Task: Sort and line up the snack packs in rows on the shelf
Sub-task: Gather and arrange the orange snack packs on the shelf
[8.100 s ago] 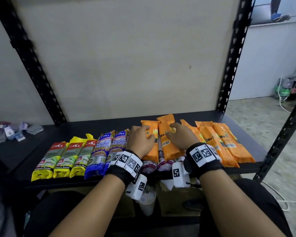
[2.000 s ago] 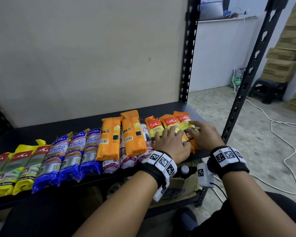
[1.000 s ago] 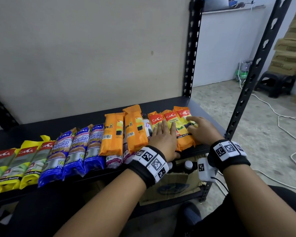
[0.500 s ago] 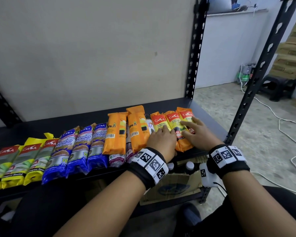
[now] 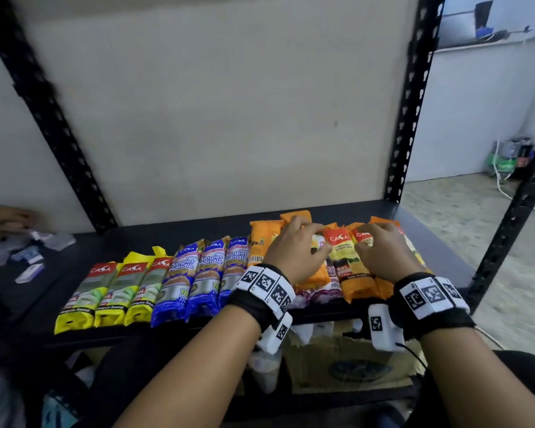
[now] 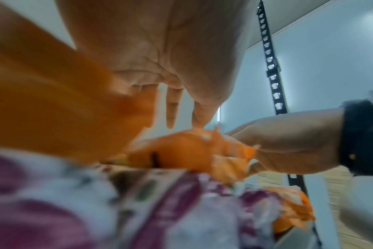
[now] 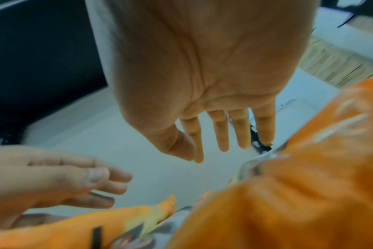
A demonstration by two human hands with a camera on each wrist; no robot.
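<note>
The snack packs lie in one row along the front of the black shelf (image 5: 183,233). From our left we see three yellow packs (image 5: 112,295) with red tops, then three blue packs (image 5: 198,276) side by side, touching each other. After them come the orange packs (image 5: 261,245), which lie partly on top of purple and white packs (image 5: 317,293); only the lower ends of these show at the shelf edge. At the right end are orange packs with red labels (image 5: 342,264), close together.

Our left hand (image 5: 294,251) lies palm down on the plain orange packs, and its fingers (image 6: 172,107) are stretched out and spread, not curled around anything. Our right hand (image 5: 380,251) rests on the red-labelled orange packs near the right end. In the right wrist view its fingers (image 7: 221,133) are straight and a little apart, so this hand also holds nothing. Both hands are near each other, with one labelled pack showing between them.

Both wrists carry black bands with white printed markers (image 5: 266,285). Under the shelf stands a cardboard box (image 5: 346,359). At the far left, some small items (image 5: 28,257) lie on a dark surface, and another person's hand (image 5: 3,216) shows at the picture edge. Behind the shelf is a pale wall (image 5: 213,103).
</note>
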